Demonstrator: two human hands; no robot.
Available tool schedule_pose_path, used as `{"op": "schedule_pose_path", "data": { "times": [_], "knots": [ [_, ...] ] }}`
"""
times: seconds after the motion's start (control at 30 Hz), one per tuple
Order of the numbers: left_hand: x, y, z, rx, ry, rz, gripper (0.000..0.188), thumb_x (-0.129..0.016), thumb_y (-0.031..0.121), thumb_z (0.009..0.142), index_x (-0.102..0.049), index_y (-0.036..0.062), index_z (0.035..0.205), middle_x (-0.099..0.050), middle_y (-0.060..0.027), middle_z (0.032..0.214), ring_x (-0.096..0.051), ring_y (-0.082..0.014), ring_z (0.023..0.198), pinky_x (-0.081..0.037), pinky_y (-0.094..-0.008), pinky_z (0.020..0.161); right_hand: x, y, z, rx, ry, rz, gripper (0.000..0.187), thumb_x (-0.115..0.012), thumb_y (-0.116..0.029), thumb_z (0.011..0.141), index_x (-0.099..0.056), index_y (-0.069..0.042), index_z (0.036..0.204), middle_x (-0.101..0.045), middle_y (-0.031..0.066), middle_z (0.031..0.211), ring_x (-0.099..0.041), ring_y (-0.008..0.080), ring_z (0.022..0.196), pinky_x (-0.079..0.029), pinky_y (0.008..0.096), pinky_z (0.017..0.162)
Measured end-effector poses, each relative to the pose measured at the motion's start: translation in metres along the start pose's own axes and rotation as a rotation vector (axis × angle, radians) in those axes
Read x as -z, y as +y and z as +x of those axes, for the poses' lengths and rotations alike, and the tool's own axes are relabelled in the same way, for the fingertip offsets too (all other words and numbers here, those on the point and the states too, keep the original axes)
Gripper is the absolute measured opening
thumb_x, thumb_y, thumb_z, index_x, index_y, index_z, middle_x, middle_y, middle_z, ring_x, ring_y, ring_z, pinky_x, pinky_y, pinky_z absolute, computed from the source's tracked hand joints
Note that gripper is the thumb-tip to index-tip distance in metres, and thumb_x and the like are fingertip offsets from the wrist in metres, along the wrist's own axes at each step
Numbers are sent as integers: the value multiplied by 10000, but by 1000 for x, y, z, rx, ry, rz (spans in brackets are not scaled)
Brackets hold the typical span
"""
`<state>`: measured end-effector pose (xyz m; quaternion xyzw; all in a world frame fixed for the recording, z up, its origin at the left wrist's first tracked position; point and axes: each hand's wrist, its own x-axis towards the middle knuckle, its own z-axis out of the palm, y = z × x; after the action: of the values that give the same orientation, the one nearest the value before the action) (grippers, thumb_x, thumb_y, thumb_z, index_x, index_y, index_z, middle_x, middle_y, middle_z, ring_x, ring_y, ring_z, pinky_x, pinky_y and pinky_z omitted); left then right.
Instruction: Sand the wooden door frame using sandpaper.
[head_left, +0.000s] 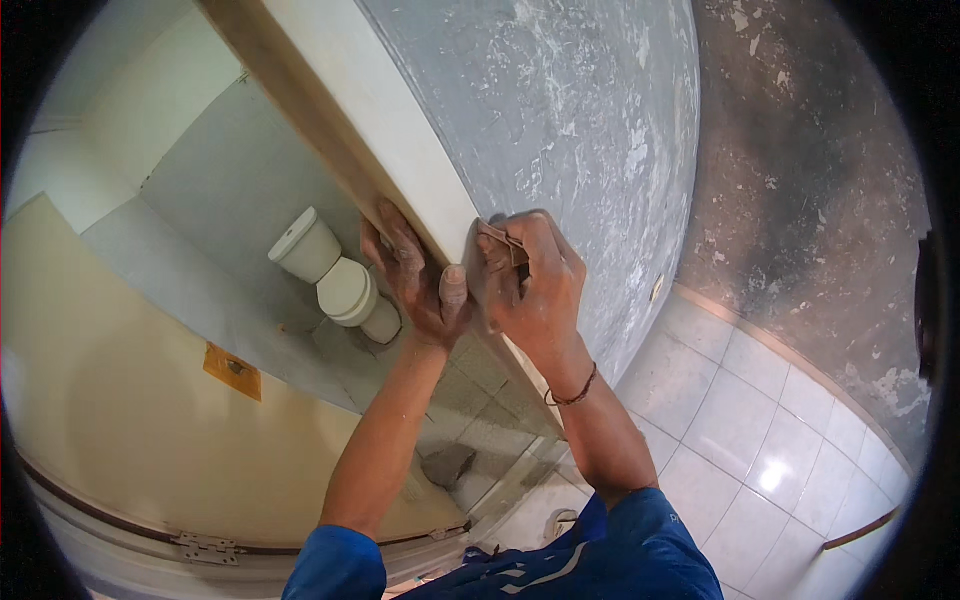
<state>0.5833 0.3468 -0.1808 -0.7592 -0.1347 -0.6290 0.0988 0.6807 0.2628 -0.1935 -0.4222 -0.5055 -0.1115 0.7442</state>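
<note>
Right fingers [541,238] pinch folded sandpaper [517,252], left fingers [403,243] clasp the pale doorframe [390,110], bathroom [230,160] beyond.

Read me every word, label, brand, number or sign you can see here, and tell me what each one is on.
Nothing here reads clearly enough to quote.
Right sleeve: a small pale mark, too small to read.
Front of the blue shirt: white curved shapes, not legible as letters.
Orange-yellow patch on the cream door: faint darker marks, too blurred to tell whether they are writing.
</note>
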Motion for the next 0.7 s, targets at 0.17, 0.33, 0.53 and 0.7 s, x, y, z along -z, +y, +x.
{"op": "schedule_pose_path", "data": {
  "times": [0.17,0.33,0.53,0.7],
  "knots": [
    [-1,0,1,7,8,13,837,-363,579,977,-222,-43,1519,-251,-361,1455,-274,-449,1341,-274,-557,1068,-3,0,-6,-34,77,114,116,-628,88,821,-563,18,887,-623,127,816,-640,220,639,-503,286,577],
    [-2,-2,0,11,12,2,849,-381,574,970,-223,-58,1513,-239,-360,1465,-273,-445,1344,-264,-554,1077,-5,8,-12,3,79,50,146,-640,83,806,-561,0,897,-606,154,809,-625,296,628,-493,323,546],
    [-1,-4,-2,1,-8,20,851,-397,553,961,-209,-66,1515,-202,-379,1473,-267,-450,1344,-256,-555,1082,-4,9,-12,-38,72,14,147,-634,100,801,-565,3,889,-608,149,808,-621,266,620,-482,299,546],
    [-1,-7,-4,14,-14,-13,857,-413,550,951,-212,-62,1516,-208,-388,1460,-258,-455,1345,-254,-564,1081,-1,12,-11,45,54,13,154,-637,117,788,-566,10,874,-591,135,780,-593,225,587,-461,278,524]
  ]
}}
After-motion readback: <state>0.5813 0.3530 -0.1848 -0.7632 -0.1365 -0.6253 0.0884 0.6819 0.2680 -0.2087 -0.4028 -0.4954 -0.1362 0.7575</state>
